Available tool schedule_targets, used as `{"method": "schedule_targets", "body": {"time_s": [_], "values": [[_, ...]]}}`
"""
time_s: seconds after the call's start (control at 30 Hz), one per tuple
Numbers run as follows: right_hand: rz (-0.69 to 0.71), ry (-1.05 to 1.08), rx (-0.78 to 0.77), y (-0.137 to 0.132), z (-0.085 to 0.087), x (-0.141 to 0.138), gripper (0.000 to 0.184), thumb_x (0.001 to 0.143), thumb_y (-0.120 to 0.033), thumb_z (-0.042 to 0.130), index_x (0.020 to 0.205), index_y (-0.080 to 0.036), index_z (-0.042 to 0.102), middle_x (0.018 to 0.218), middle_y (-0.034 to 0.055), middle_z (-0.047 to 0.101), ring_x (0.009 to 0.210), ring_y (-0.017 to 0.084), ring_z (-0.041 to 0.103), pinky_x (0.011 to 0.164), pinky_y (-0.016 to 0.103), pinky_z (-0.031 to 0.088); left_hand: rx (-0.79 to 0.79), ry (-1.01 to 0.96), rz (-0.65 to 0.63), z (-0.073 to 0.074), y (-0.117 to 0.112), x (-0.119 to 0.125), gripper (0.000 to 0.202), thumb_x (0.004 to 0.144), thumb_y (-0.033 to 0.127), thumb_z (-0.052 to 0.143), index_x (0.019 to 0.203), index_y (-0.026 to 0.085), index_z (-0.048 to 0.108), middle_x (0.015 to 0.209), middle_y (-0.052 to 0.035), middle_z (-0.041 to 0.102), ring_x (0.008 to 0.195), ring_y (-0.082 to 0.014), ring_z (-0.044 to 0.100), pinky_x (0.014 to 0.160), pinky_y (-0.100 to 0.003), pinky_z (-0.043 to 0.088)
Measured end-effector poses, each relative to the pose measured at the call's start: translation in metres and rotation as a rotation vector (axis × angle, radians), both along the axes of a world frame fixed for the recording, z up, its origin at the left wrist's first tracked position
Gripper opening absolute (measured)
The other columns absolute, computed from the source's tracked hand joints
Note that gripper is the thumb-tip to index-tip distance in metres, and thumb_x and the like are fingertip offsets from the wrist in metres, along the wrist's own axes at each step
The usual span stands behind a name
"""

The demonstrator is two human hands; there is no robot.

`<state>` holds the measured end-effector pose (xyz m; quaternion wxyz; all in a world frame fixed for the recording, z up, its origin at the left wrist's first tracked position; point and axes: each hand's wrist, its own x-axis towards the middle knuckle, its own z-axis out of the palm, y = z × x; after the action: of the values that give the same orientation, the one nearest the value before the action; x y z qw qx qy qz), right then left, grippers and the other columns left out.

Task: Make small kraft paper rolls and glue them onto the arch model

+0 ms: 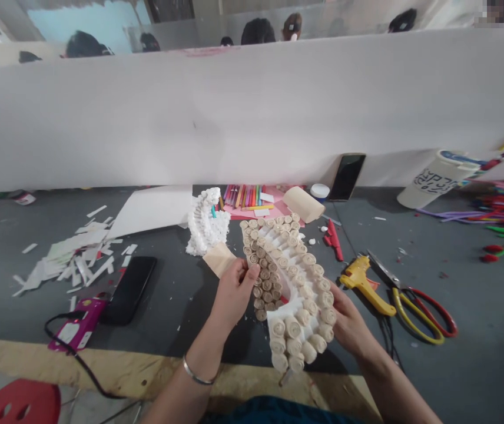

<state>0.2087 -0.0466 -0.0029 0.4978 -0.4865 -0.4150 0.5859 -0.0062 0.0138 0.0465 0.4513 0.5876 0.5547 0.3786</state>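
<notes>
1. A pleated white paper piece (294, 318), studded with tan paper coils, is held at 12 o'clock over the grey table (468, 306), apparently tilted so that its coiled face can be seen.
2. It is gripped at the inner edge by the closed left hand (234, 291); a metal bangle (196, 372) is worn on that wrist.
3. The outer edge is gripped by the right hand (349, 324), seemingly to steady the piece from the other side.
4. A yellow glue gun (362, 284) and red-and-yellow scissors (420, 315) are laid at 3 o'clock, seemingly to be within easy reach.
5. A black phone (129, 290) and a magenta box (78, 324) are placed at 9 o'clock, with white paper scraps (73, 259) beyond.
6. Marker pens (245, 197) are spread at 12 o'clock, behind a curled white paper form (205, 224).
7. A white paper cup (435, 179) lies tipped at 2 o'clock; its contents cannot be seen.
</notes>
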Motion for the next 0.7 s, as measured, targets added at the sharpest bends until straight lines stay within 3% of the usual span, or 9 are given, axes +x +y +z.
{"method": "schedule_targets", "body": {"time_s": [0.33,0.5,0.7], "values": [[0.022,-0.019,0.002,-0.0005,-0.0001,0.0045,0.041,0.075,-0.039,0.077,0.111,-0.023,0.069,0.098,0.0064,0.074,0.090,0.026,0.067,0.066,0.028,0.053,-0.022,0.024,-0.013,-0.0048,-0.0052,-0.0003,0.034,0.089,0.046,0.047,0.067,0.022,0.037,0.062,0.0054,0.037,0.059,-0.0124,0.037,0.056,-0.026,0.028],[0.016,-0.018,0.000,-0.0014,0.0004,0.0045,0.039,0.071,-0.040,0.080,0.106,-0.024,0.070,0.094,0.0053,0.074,0.082,0.024,0.067,0.064,0.028,0.052,-0.017,-0.011,-0.009,-0.0044,-0.0070,0.0014,0.035,0.088,0.050,0.047,0.067,0.022,0.038,0.062,0.0054,0.038,0.058,-0.0120,0.037,0.055,-0.026,0.028],[0.018,-0.023,-0.012,-0.0020,0.0003,0.0049,0.039,0.070,-0.041,0.080,0.104,-0.025,0.070,0.094,0.0047,0.074,0.076,0.022,0.065,0.060,0.027,0.051,-0.062,-0.055,-0.009,-0.0036,-0.0069,0.0038,0.033,0.085,0.051,0.053,0.073,0.020,0.048,0.064,0.0043,0.046,0.060,-0.0128,0.043,0.057,-0.025,0.032]]}}
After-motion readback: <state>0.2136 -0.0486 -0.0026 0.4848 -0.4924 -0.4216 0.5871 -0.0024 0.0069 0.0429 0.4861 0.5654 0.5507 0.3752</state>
